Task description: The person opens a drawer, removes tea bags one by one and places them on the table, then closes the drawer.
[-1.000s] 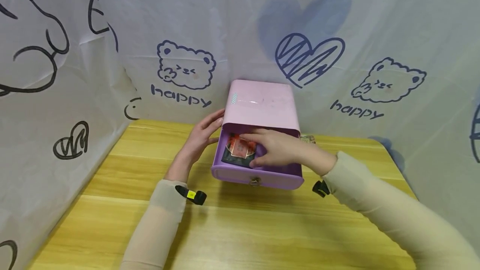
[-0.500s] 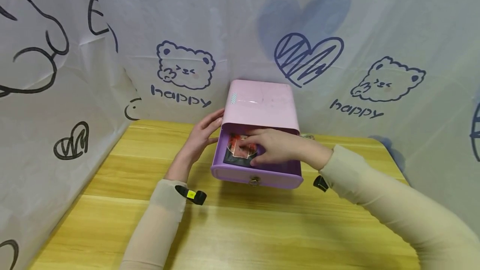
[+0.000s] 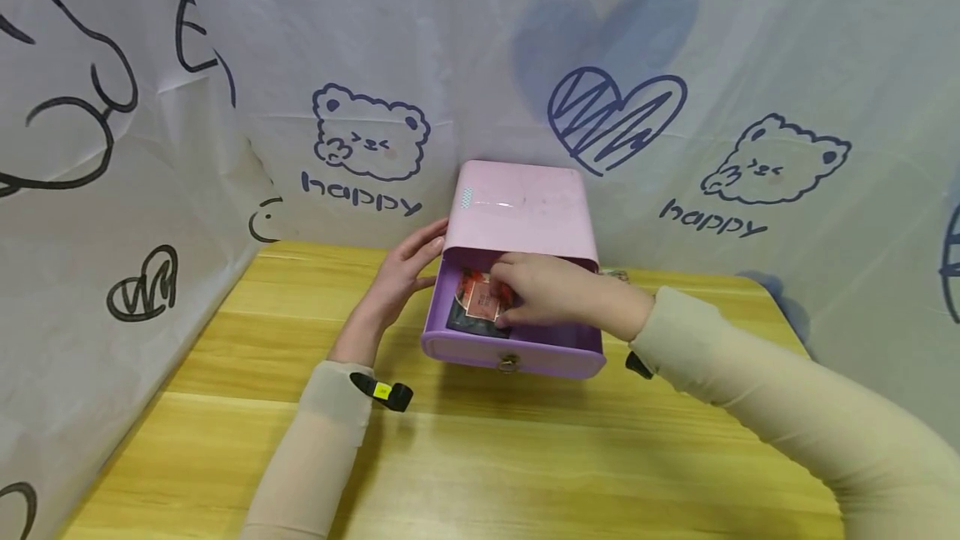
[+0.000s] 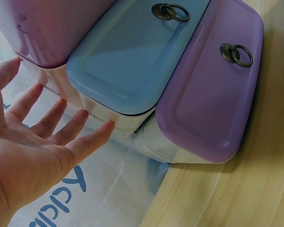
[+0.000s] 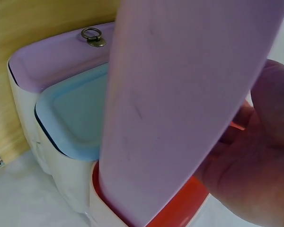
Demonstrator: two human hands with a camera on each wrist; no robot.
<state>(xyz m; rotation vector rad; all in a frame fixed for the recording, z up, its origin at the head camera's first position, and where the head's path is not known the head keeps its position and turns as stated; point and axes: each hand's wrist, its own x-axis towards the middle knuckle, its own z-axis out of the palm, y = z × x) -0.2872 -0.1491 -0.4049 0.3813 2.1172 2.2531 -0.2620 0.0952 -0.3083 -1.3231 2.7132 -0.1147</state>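
Observation:
A small pink drawer unit (image 3: pixel 525 211) stands at the back of the table, its purple top drawer (image 3: pixel 450 347) pulled out. Inside the drawer lies a flat dark packet (image 3: pixel 471 322) with a red and pink label. My right hand (image 3: pixel 558 294) reaches in from the right, thumb and curled fingers pinching the packet's right side; the fingertips are partly hidden. In the right wrist view the drawer's side (image 5: pixel 180 94) covers most of that grip. My left hand (image 3: pixel 401 277) rests against the unit's left side, its fingers (image 4: pixel 61 137) spread and fairly straight in the left wrist view.
Below the open drawer are a shut blue drawer (image 4: pixel 123 56) and a shut purple drawer (image 4: pixel 208 90) with ring pulls. A small patterned item (image 3: pixel 617 276) shows behind the unit's right side. The wooden table (image 3: pixel 487 448) meets a printed cloth (image 3: pixel 495 48) behind.
My right hand's fingers, earlier spread over the packet, have curled in at its right side. The packet has shifted slightly right. The left hand has stayed in place.

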